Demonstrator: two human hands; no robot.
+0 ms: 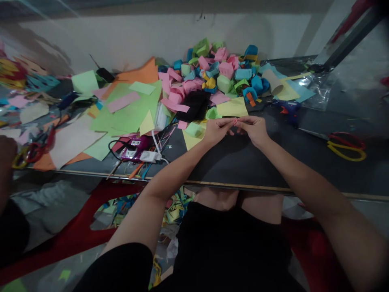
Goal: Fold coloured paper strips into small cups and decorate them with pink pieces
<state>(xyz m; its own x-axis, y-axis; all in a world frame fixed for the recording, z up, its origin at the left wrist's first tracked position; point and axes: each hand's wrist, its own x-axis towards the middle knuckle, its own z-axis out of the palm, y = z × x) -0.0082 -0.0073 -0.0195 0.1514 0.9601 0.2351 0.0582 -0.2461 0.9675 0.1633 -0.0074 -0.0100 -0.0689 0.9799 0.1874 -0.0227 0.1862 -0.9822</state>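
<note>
My left hand [215, 132] and my right hand [254, 129] meet fingertip to fingertip just above the dark table. Both are closed in a pinch on a tiny pink piece [235, 121], mostly hidden by the fingers; it looks like paper. Beside my left hand lie a pale green folded paper piece [195, 129] and yellow paper [232, 108]. Behind the hands rises a heap of small folded paper pieces [226, 69] in pink, blue, green and yellow. A black pouch-like item [193, 106] lies at its foot.
Scissors with red and yellow handles [347, 146] and a blue glue gun [291, 111] lie to the right. Leftward are a purple power strip [135, 147], green sheets [127, 107] and more scissors [35, 151]. Another person's hand [6, 156] shows at the left edge.
</note>
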